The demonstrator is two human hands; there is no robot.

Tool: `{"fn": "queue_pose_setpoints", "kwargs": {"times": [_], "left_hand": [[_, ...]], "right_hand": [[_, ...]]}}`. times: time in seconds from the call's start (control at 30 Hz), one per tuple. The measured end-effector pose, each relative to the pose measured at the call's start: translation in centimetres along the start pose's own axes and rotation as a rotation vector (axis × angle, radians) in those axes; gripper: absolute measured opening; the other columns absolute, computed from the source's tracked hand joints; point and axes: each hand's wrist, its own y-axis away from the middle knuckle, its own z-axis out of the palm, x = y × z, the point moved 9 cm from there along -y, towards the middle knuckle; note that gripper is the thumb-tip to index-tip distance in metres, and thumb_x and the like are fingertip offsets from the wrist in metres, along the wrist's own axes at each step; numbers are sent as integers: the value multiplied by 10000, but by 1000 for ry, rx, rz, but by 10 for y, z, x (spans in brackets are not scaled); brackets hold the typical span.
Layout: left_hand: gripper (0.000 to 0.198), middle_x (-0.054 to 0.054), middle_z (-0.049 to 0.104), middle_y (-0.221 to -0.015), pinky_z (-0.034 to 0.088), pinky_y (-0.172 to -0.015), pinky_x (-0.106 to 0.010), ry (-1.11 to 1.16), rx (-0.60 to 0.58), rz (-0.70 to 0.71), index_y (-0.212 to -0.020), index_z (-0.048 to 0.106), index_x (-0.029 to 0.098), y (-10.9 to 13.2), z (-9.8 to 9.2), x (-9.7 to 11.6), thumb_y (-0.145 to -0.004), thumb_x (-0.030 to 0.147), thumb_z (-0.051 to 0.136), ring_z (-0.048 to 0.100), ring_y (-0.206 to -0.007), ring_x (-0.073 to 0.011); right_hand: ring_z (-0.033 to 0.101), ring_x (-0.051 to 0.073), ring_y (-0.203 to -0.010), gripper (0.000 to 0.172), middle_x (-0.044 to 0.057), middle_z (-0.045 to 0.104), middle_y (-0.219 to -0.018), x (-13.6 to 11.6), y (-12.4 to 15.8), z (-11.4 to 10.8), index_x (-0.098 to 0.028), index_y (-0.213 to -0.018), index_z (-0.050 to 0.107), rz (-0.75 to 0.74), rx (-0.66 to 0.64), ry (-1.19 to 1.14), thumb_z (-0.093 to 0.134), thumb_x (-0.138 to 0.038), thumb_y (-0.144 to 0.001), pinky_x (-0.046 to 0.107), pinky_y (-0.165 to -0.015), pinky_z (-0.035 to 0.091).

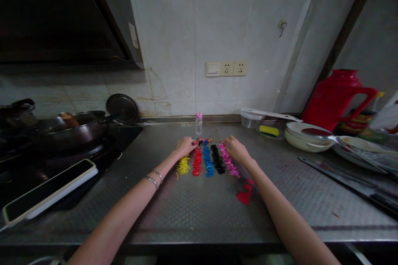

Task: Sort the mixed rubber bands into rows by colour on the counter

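Small loopy pieces like rubber bands lie sorted by colour in rows: yellow point(183, 165), red point(197, 162), blue point(207, 163), black point(217, 160) and pink point(229, 160). Behind them is a mixed-colour pile point(203, 141). My left hand point(185, 147) is at the pile's left end, above the yellow row, its fingers pinched together. At the far end of the pink row, my right hand point(235, 149) has curled, closed fingers. Whatever either hand pinches is too small to make out. A small clear bottle with a pink cap point(199, 124) stands behind the pile.
A red heart-shaped piece point(244, 193) lies near my right forearm. Left are a phone-like device point(51, 190) and a pan point(74, 128) on the stove. Right are a plastic tub point(250, 120), yellow sponge point(269, 131), stacked bowls point(306, 143), knife point(342, 180) and red thermos point(332, 99).
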Motion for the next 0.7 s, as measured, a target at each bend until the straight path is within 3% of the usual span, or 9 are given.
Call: {"fn": "queue_pose_setpoints", "kwargs": {"times": [0.37, 0.6, 0.7], "left_hand": [[166, -43, 663, -744, 374, -619, -207, -37, -9, -6, -699, 693, 228, -9, 3, 1, -693, 251, 529, 576, -712, -152], [178, -58, 662, -732, 371, -576, -220, 31, 34, 6, -744, 699, 207, -13, 3, -3, -684, 257, 539, 563, -633, -152], [210, -73, 660, -724, 371, -569, -227, 61, 54, 23, -745, 698, 181, -18, 4, 5, -698, 304, 535, 555, -617, -151]], "right_hand": [[518, 139, -836, 227, 79, 529, -952, 1, -2, 4, -180, -930, 576, 0, -17, -4, 373, -222, -839, 200, -657, 353], [514, 135, -854, 231, 61, 522, -973, 6, -3, 7, -199, -932, 588, -5, 3, -85, 394, -181, -808, 197, -678, 348], [510, 129, -843, 229, 55, 523, -962, 10, -7, 9, -199, -925, 593, -3, 29, -149, 410, -177, -788, 196, -690, 348]]}}
